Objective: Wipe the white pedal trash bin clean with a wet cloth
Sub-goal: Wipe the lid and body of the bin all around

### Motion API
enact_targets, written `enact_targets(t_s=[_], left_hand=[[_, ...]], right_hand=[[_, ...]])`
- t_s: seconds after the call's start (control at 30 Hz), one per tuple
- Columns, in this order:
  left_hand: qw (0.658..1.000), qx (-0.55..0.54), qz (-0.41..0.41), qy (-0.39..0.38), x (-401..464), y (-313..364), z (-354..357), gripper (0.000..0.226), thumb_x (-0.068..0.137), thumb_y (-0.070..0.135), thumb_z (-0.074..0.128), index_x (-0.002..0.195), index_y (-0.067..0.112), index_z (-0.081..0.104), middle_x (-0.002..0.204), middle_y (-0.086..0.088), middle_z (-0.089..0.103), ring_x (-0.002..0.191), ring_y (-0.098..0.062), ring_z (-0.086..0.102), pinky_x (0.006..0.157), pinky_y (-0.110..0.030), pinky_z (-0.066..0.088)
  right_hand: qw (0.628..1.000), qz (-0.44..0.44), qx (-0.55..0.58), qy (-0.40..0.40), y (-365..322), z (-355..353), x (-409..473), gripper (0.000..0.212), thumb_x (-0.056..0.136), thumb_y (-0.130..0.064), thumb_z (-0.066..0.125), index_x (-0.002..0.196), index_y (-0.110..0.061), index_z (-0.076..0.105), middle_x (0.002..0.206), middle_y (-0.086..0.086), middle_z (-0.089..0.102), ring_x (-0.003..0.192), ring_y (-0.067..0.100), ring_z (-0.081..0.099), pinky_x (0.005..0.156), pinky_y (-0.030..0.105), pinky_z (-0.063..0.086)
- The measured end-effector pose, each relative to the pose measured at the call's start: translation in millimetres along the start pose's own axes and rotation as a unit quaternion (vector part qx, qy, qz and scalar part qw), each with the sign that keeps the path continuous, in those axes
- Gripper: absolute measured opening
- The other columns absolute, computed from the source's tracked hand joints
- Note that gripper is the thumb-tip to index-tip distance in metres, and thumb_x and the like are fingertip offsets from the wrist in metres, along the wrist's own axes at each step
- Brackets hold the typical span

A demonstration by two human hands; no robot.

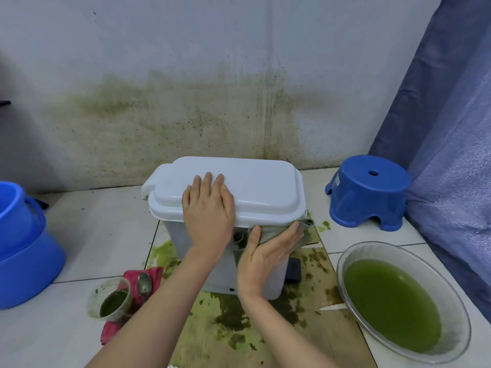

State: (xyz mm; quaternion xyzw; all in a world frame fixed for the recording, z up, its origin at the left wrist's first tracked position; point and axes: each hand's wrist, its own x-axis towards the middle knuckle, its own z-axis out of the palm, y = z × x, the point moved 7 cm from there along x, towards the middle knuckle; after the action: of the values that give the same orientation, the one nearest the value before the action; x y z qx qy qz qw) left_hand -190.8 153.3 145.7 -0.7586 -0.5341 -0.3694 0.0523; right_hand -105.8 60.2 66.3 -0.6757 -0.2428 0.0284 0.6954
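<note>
A: Where's the bin?
B: White pedal bin point(186, 236) on the floor, centre, lid point(255, 187) closed, by the far wall. Black pedal point(293, 269) at its right.
A: Hands?
B: Left hand point(208, 208) lies flat on the lid, fingers straight, holding nothing. Right hand point(268, 254) presses a grey cloth point(305, 227) to the bin's near side under the rim, fingers straight, thumb up.
A: Around it?
B: Bowl of green water point(393, 296) near right, blue stool point(369, 189) far right, blue buckets point(24, 251) left.

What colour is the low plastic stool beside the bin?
Blue: the stool shows clearly in the head view, right of the white bin.
</note>
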Motion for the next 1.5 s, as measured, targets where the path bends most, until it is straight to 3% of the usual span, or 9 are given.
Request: enact_targets(t_s=[0.23, 0.43, 0.57, 0.73, 0.9, 1.07, 1.2, 1.33, 1.5], left_hand=[[0.997, 0.012, 0.064, -0.048, 3.4, -8.1, -10.4, 0.062, 0.094, 0.042, 0.015, 0.13, 0.017, 0.059, 0.137, -0.008, 0.054, 0.133, -0.025, 0.044, 0.103, -0.036, 0.027], [0.997, 0.013, 0.049, -0.061, -0.1, -7.5, -5.1, 0.052, 0.098, 0.035, 0.021, 0.136, 0.019, 0.052, 0.144, -0.005, 0.047, 0.14, -0.021, 0.034, 0.109, -0.033, 0.019], [0.998, 0.005, 0.056, -0.039, -0.8, -6.4, -7.3, 0.054, 0.099, 0.035, 0.019, 0.132, 0.015, 0.057, 0.139, -0.008, 0.052, 0.136, -0.023, 0.04, 0.109, -0.034, 0.022], [0.998, -0.002, 0.069, -0.015, -1.7, -5.2, -8.8, 0.052, 0.098, 0.034, 0.023, 0.126, 0.013, 0.062, 0.132, -0.009, 0.058, 0.13, -0.026, 0.047, 0.106, -0.037, 0.027], [0.998, -0.002, 0.065, 0.016, -6.1, -5.1, -6.3, 0.046, 0.099, 0.029, 0.029, 0.122, 0.012, 0.065, 0.128, -0.011, 0.062, 0.126, -0.029, 0.051, 0.105, -0.039, 0.03], [0.998, 0.003, 0.057, 0.031, -0.6, -1.6, -1.7, 0.045, 0.1, 0.027, 0.028, 0.12, 0.011, 0.065, 0.127, -0.012, 0.062, 0.125, -0.031, 0.052, 0.106, -0.041, 0.029], [0.998, 0.007, 0.047, 0.041, 0.0, -1.0, 0.7, 0.045, 0.1, 0.027, 0.028, 0.12, 0.011, 0.066, 0.127, -0.012, 0.062, 0.124, -0.031, 0.051, 0.106, -0.04, 0.027], [0.998, 0.007, 0.044, 0.038, -3.3, -1.6, 1.9, 0.047, 0.1, 0.029, 0.026, 0.12, 0.012, 0.065, 0.128, -0.011, 0.061, 0.125, -0.031, 0.05, 0.106, -0.039, 0.024], [0.998, 0.009, 0.051, 0.042, -5.9, -2.9, -0.5, 0.045, 0.1, 0.028, 0.028, 0.119, 0.013, 0.066, 0.126, -0.011, 0.062, 0.124, -0.031, 0.051, 0.105, -0.039, 0.026]], right_hand=[[0.998, -0.006, 0.057, -0.022, 12.2, -16.6, 3.4, 0.081, 0.088, -0.042, 0.054, 0.144, -0.045, -0.005, 0.157, -0.015, -0.008, 0.145, 0.006, -0.007, 0.117, 0.05, 0.018], [0.997, 0.027, 0.074, -0.021, 2.0, -8.6, -2.7, 0.083, 0.087, -0.041, 0.054, 0.14, -0.046, -0.008, 0.158, -0.011, -0.006, 0.145, 0.006, -0.006, 0.118, 0.046, 0.017], [0.993, 0.011, 0.113, -0.039, 6.8, -15.0, 6.0, 0.077, 0.089, -0.038, 0.052, 0.142, -0.046, -0.003, 0.156, -0.021, -0.005, 0.143, -0.002, -0.008, 0.117, 0.023, 0.012], [0.988, 0.051, 0.143, -0.033, 18.7, -28.5, 16.8, 0.057, 0.094, -0.044, 0.041, 0.143, -0.052, 0.012, 0.154, -0.022, 0.018, 0.138, -0.009, 0.019, 0.104, 0.003, 0.024], [0.952, 0.239, 0.187, -0.035, 43.1, -32.3, 87.7, 0.037, 0.096, -0.041, 0.044, 0.131, -0.03, 0.05, 0.127, -0.011, 0.057, 0.114, 0.011, 0.054, 0.086, 0.025, 0.044], [0.925, 0.254, 0.256, -0.121, 46.5, -5.2, 113.2, 0.032, 0.096, -0.042, 0.045, 0.12, -0.031, 0.063, 0.119, -0.003, 0.066, 0.11, 0.016, 0.06, 0.095, 0.034, 0.047], [0.918, 0.312, 0.232, -0.079, 75.4, -3.9, 96.6, 0.026, 0.095, -0.04, 0.046, 0.088, -0.028, 0.068, 0.078, -0.01, 0.069, 0.087, 0.015, 0.06, 0.075, 0.029, 0.049], [0.884, 0.427, 0.169, -0.087, 116.6, -9.5, 56.3, 0.038, 0.097, -0.04, 0.042, 0.117, -0.015, 0.063, 0.108, 0.005, 0.067, 0.101, 0.023, 0.06, 0.094, 0.036, 0.047], [0.845, 0.49, 0.213, -0.021, 106.1, -22.7, 52.1, 0.036, 0.094, -0.042, 0.048, 0.113, -0.015, 0.061, 0.091, 0.002, 0.065, 0.08, 0.018, 0.06, 0.064, 0.03, 0.049]])
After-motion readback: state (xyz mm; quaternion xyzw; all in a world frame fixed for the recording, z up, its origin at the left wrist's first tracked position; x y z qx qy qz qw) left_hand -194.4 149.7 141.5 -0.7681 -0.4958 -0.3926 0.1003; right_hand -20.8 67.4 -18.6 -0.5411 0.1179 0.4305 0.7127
